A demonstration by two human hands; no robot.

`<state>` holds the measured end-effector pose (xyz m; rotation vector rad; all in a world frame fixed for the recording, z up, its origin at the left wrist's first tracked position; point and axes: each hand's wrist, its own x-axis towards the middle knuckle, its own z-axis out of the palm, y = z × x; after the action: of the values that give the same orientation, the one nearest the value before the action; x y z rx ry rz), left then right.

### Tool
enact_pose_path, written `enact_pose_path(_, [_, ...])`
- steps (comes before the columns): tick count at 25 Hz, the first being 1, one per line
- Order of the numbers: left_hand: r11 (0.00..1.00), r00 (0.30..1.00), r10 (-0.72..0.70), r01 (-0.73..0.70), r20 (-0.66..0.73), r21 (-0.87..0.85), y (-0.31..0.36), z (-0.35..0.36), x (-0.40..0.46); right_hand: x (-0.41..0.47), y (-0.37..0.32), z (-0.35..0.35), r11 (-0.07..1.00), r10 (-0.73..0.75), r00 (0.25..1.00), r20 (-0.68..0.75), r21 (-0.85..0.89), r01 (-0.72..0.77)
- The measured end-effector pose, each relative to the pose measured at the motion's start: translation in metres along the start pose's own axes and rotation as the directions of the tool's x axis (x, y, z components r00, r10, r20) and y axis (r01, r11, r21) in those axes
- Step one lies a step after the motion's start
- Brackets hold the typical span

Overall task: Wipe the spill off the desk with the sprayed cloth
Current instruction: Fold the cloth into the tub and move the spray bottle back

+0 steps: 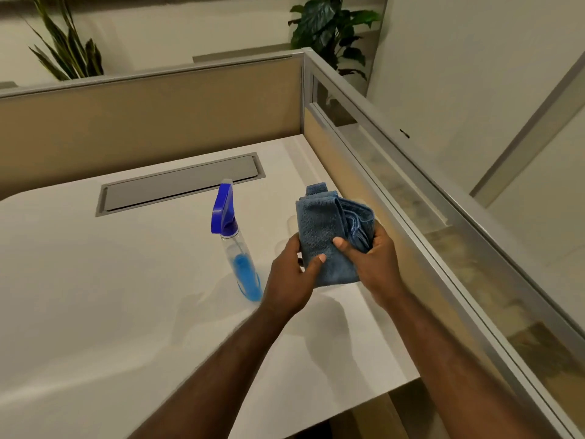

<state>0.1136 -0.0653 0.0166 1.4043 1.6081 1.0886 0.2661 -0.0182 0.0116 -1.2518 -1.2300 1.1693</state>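
Both hands hold the folded blue cloth (329, 236) above the white desk (110, 296): the left hand (292, 277) pinches its lower left edge, the right hand (376, 261) clasps its right side, thumb pressed on the front, probably to bunch it into a wiping pad. Just left of the cloth stands the spray bottle (235, 245), upright and close by, likely for wetting it. Just beyond the cloth faint wet patches (289, 224) glint, probably the spill. Farther back-left lies a grey cable hatch (180, 185).
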Motion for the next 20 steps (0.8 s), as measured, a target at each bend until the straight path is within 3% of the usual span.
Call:
enact_pose_path(5, [0.991, 0.988, -0.129, 0.131, -0.089, 0.016, -0.008, -0.001, 0.016, 0.057, 0.005, 0.008, 0.986, 0.114, 0.993, 0.003, -0.125, -0.113])
enact_pose_path(9, [0.98, 0.978, -0.163, 0.176, -0.128, 0.097, -0.021, -0.003, 0.012, 0.091, 0.025, 0.018, 0.938, 0.308, 0.942, 0.13, -0.205, -0.279])
enact_pose_path(15, [0.973, 0.977, -0.179, 0.193, -0.111, 0.127, -0.031, -0.003, 0.002, 0.113, 0.053, 0.024, 0.793, 0.43, 0.896, 0.109, -0.52, -0.317])
enact_pose_path(20, [0.955, 0.983, -0.177, 0.181, -0.038, 0.233, -0.045, 0.003, -0.015, 0.126, 0.054, 0.026, 0.72, 0.522, 0.836, 0.169, -0.612, -0.326])
